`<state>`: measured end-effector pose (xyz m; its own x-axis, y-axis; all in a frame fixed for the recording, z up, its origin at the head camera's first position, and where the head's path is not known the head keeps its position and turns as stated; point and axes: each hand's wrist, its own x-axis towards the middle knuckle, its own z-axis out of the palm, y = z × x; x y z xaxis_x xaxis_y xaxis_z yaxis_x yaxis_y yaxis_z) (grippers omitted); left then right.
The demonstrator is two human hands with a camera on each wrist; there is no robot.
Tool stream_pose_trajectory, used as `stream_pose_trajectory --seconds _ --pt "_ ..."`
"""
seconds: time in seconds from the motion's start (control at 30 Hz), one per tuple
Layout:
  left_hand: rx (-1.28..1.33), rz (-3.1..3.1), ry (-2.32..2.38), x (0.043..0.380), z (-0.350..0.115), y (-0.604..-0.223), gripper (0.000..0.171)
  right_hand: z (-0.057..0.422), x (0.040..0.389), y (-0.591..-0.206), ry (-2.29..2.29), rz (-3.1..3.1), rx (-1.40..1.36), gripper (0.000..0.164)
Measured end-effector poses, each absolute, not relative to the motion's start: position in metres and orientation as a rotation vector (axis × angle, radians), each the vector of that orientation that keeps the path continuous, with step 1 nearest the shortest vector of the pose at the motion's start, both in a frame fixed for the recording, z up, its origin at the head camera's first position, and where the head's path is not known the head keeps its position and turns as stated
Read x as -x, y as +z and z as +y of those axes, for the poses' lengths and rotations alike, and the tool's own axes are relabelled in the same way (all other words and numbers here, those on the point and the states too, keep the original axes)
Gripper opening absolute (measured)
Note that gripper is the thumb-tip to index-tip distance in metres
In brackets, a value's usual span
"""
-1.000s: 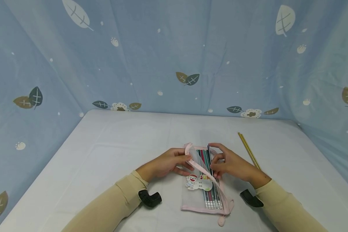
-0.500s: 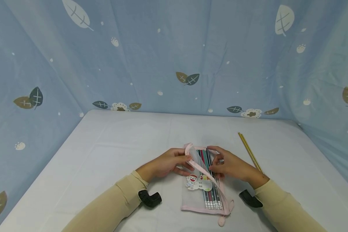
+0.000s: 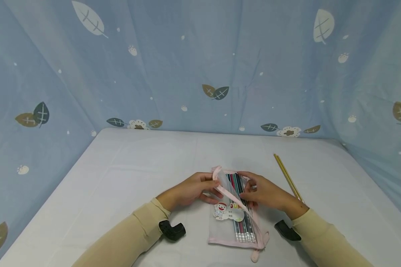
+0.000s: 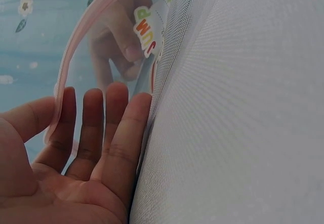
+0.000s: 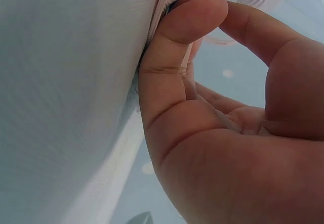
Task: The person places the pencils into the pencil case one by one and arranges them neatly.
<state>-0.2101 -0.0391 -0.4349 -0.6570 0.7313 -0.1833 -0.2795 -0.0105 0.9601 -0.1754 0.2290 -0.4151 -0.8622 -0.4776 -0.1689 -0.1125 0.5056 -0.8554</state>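
A mesh pencil pouch [image 3: 220,231] with pink trim and a cartoon label lies on the table, its mouth parted on the upper right. Several dark, teal and red pencils [image 3: 238,218] lie inside, eraser ends toward me. My left hand [image 3: 194,188] pinches the pouch's pink zipper edge [image 4: 68,57] between thumb and index finger, holding the flap up; the other fingers lie against the mesh. At the pouch's right side, my right hand [image 3: 265,191] holds a dark pencil [image 3: 242,181] by its upper part, index finger at the far end. In the right wrist view, fingers hide most of it.
Two gold pencils [image 3: 287,176] lie side by side to the right, partly behind my right wrist. A white cloth covers the table [image 3: 147,159]. Blue leaf-print curtain [image 3: 187,66] surrounds the back and sides. A black wrist device [image 3: 172,230] sits on each sleeve.
My right hand has shifted slightly toward me and left, and the dark pencil has slid down in line with the others in the pouch. The left hand keeps its grip.
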Motion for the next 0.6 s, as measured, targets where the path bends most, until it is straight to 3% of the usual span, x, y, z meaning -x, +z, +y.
stream_pose_trajectory --seconds 0.6 --pt "-0.481 1.545 1.758 0.210 -0.039 -0.437 0.029 0.226 0.167 -0.400 -1.137 2.846 0.462 0.042"
